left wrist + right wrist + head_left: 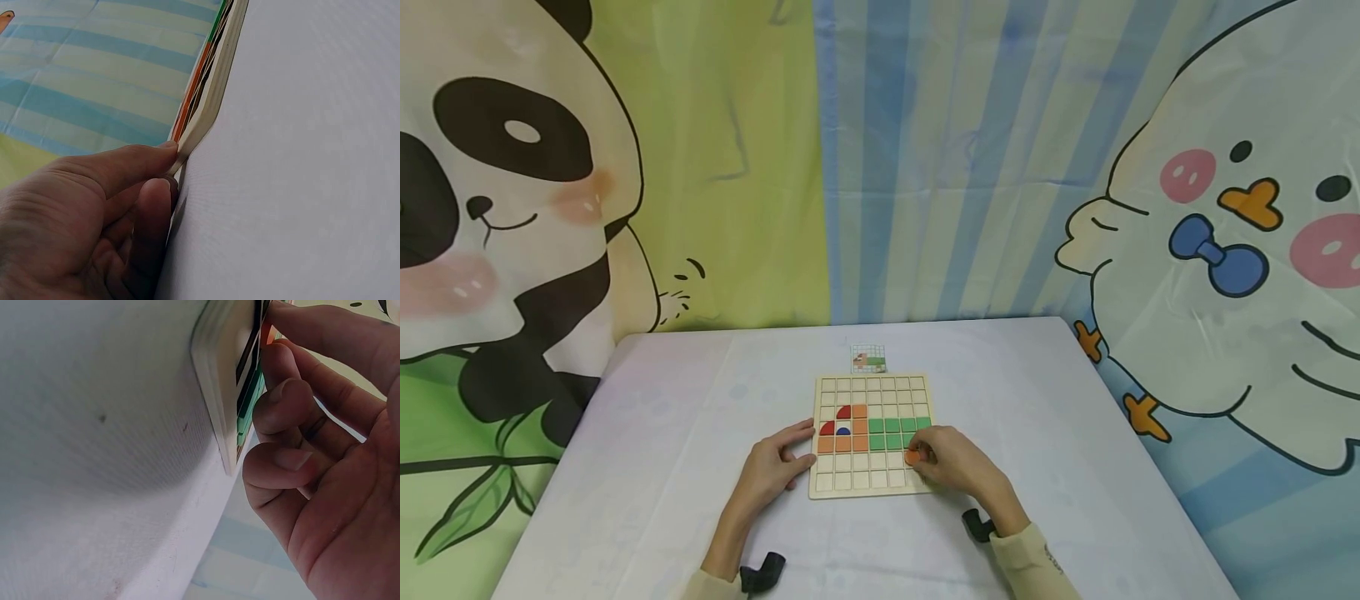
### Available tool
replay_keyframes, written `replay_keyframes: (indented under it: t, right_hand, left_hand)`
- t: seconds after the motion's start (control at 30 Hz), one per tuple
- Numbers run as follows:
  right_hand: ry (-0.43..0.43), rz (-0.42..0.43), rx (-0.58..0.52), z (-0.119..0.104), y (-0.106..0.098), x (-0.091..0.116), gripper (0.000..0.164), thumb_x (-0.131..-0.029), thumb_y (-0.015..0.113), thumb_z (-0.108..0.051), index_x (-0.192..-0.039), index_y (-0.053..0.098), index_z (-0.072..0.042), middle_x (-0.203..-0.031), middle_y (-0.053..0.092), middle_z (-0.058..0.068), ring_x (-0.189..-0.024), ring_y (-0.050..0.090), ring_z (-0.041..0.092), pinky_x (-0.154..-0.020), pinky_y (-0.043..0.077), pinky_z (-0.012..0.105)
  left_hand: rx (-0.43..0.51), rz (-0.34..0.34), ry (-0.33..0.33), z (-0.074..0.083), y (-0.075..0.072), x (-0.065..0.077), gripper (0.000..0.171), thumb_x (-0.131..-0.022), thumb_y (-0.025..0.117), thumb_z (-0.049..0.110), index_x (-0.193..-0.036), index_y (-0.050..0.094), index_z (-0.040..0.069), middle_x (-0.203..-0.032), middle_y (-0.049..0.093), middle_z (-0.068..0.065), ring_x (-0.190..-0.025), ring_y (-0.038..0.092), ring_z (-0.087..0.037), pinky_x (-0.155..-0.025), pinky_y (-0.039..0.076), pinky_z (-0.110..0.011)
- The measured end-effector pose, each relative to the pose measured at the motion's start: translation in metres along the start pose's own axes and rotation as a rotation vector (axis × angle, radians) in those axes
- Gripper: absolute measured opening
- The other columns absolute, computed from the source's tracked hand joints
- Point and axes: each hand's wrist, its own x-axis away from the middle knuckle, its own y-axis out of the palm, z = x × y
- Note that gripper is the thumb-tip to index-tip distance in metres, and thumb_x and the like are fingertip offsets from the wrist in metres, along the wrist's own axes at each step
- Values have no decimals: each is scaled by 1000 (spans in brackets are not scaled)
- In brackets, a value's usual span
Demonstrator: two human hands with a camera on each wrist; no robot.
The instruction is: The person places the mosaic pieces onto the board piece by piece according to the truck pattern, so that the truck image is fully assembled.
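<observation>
A pale wooden grid board (pixel 872 482) lies flat on the table. Orange, green, red and blue-and-white pieces fill some of its squares, with the green pieces (pixel 892 433) at right. My left hand (pixel 769 467) grips the board's left edge, thumb and fingertips against it. In the left wrist view, the thumb sits at the corner and other fingers curl below. Over the board's right side, my right hand (pixel 957 460) pinches a small orange piece (pixel 912 457) with a rounded edge. The fingers partly hide that piece and the squares beneath.
Behind the board lies a small picture card (pixel 868 359) with a similar grid pattern. The white-covered table (pixel 700 417) extends around the board. Patterned cloth (pixel 925 167) hangs behind the table. A black wrist device (pixel 763 573) sits by the left sleeve, another (pixel 977 526) by the right.
</observation>
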Motion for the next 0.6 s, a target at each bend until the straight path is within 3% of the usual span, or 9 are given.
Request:
replay_keyframes:
  t: [0.6]
  right_hand:
    - [9, -8, -5, -1, 1, -1, 12, -98, 77, -17, -108, 78, -10, -85, 68, -6, -71, 54, 4, -65, 47, 22]
  left_hand:
    - [7, -4, 2, 1, 0, 1, 56, -90, 84, 13, -143, 68, 19, -149, 67, 5, -49, 55, -14, -45, 43, -26]
